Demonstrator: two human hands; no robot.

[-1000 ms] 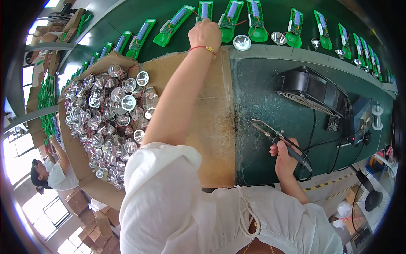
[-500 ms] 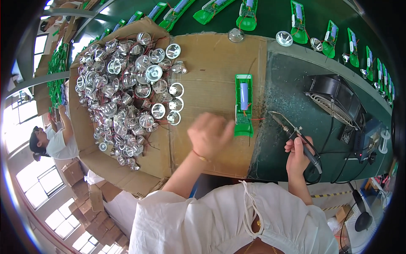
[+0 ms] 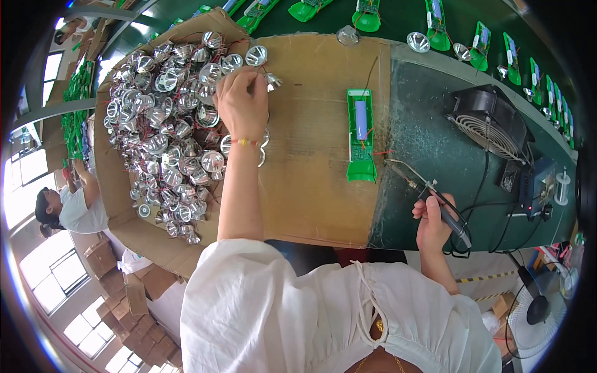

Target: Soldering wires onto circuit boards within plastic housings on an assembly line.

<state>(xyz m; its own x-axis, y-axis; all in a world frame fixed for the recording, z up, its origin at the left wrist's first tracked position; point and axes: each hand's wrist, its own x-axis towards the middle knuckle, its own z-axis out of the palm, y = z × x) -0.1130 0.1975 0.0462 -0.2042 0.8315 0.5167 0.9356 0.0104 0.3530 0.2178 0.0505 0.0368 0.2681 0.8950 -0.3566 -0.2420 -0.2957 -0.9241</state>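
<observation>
My left hand (image 3: 241,104) is over the right side of a heap of shiny silver reflector cups (image 3: 165,146) in a cardboard box. Its fingers are bent together in a pinch, and whatever lies between them is hidden. My right hand (image 3: 432,227) grips a soldering iron (image 3: 453,225) by its dark handle, the tip pointing up and left. Between the hands lies a green plastic housing (image 3: 360,168) with a purple cylindrical battery (image 3: 361,121), a small circuit board and red wires. The iron's tip is just right of the housing, apart from it.
A cardboard sheet (image 3: 305,199) covers the middle of the green bench. Right stand a black fan (image 3: 488,118) and a box-shaped soldering unit (image 3: 538,189) with cables. Along the far side lie several green housings (image 3: 437,25) with reflector cups (image 3: 418,42). Another person (image 3: 78,208) works at far left.
My left hand has moved up and left from beside the green housing to the reflector cups. My right hand still holds the soldering iron. The whole view has shifted slightly.
</observation>
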